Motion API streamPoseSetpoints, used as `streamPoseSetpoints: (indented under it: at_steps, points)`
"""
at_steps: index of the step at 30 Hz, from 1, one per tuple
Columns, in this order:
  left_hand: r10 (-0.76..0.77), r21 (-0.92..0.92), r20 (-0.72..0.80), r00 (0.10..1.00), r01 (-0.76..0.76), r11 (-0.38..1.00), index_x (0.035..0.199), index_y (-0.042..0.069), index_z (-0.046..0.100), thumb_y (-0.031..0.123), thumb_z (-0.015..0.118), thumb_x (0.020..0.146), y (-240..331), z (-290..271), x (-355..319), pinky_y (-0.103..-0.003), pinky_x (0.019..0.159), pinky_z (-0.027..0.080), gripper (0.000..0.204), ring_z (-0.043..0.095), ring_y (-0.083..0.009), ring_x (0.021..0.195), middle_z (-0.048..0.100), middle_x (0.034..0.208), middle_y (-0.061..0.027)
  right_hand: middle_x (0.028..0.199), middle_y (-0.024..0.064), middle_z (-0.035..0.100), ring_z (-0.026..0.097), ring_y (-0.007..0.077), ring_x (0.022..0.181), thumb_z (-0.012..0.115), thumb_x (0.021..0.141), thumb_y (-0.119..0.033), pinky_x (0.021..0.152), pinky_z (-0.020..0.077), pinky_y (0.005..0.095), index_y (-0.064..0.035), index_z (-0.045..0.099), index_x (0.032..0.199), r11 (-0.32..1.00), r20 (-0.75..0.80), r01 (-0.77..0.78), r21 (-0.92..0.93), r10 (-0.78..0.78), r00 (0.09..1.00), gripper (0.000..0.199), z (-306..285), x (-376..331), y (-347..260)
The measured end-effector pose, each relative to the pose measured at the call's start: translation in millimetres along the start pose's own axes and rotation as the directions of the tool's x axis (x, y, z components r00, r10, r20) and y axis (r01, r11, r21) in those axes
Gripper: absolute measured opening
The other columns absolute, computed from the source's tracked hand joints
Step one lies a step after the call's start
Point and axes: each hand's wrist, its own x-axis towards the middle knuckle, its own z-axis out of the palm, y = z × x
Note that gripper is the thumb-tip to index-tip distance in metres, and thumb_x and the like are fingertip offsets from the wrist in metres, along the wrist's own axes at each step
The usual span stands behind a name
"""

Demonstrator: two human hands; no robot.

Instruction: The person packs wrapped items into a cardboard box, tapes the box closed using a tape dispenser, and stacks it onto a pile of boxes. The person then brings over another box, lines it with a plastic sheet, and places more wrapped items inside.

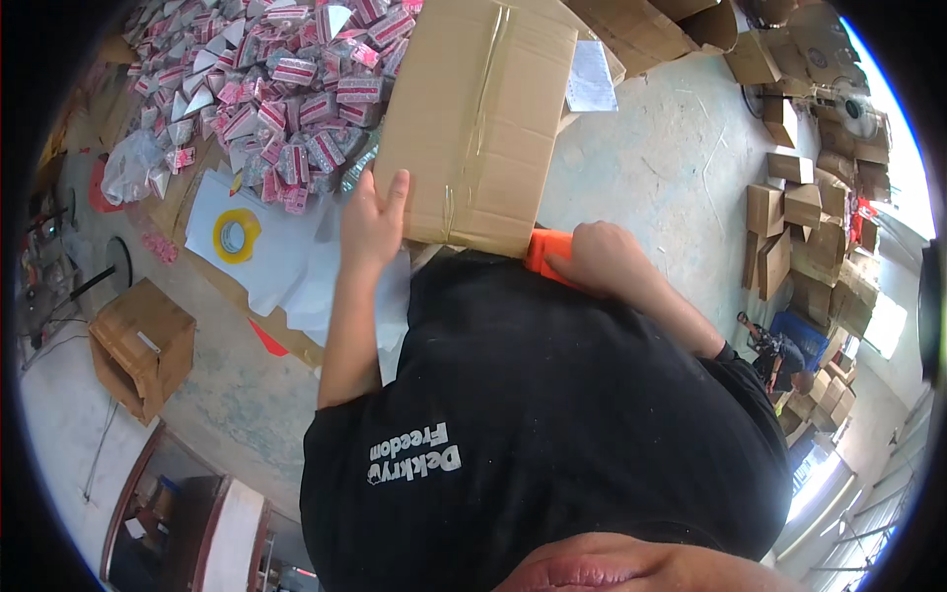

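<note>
A closed cardboard box (523,109) stands upright in front of me, and a strip of clear tape (478,128) runs along its seam down to the near edge. My left hand (373,222) holds the box at its near left edge, thumb against the top face and the other fingers partly hidden along the side. At the box's near right corner, my right hand (607,259) is closed around an orange tape dispenser (548,253). Most of that dispenser is covered by my fingers and shirt.
Many small pink-and-silver packets (296,109) are heaped at the back left. White paper sheets (261,271) lie on the table with a yellow tape roll (235,237). A folded paper (590,79) lies right of the box. Cartons (779,212) are stacked at right; another person (779,360) is far off.
</note>
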Motion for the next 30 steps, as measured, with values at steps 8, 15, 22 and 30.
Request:
streamPoseSetpoints:
  at_steps: [8,15,22,30]
  points:
    - [0.120,0.126,-0.253,0.960,-0.091,0.988,0.124,0.002,0.061,0.044,0.057,0.094,-5,8,0,-0.045,0.075,0.054,0.052,0.069,-0.0386,0.090,0.071,0.096,-0.0204,0.072,0.0178,0.069,0.068,0.0344,0.070,0.061,0.086,-0.045,0.062,0.0530,0.0447,-0.0010,0.070,0.073,0.980,-0.157,0.079,-0.181,-0.108,0.982,0.046,19,22,-12]
    - [0.368,-0.206,-0.344,0.864,-0.452,0.868,0.118,-0.006,0.066,0.019,0.047,0.093,-76,-5,34,-0.033,0.082,0.053,0.040,0.069,-0.0226,0.093,0.071,0.102,-0.0188,0.075,0.0171,0.069,0.067,0.0349,0.071,0.060,0.086,-0.047,0.064,0.0524,0.0437,-0.0028,0.071,0.078,0.955,-0.020,0.202,-0.217,-0.211,0.977,0.046,-16,44,-10]
    - [0.216,-0.279,-0.492,0.843,-0.388,0.879,0.117,-0.010,0.063,0.031,0.036,0.103,-69,5,23,-0.034,0.092,0.049,0.051,0.067,-0.0268,0.101,0.070,0.108,-0.0181,0.089,0.0113,0.069,0.065,0.0182,0.082,0.068,0.088,-0.037,0.075,0.0509,0.0332,0.0007,0.069,0.102,0.781,-0.014,0.522,0.343,-0.552,0.834,0.040,-149,45,70]
    - [-0.083,-0.024,-0.639,0.765,0.088,0.996,0.147,-0.013,-0.014,0.027,0.054,0.098,17,108,-10,-0.045,0.120,0.002,0.093,-0.005,-0.0400,0.149,-0.009,0.157,-0.0327,0.081,0.0215,0.067,0.067,0.0339,0.077,0.063,0.091,-0.051,0.071,0.0510,0.0408,0.0015,0.061,0.099,0.749,-0.777,0.603,0.274,-0.197,0.598,0.053,-230,223,69]
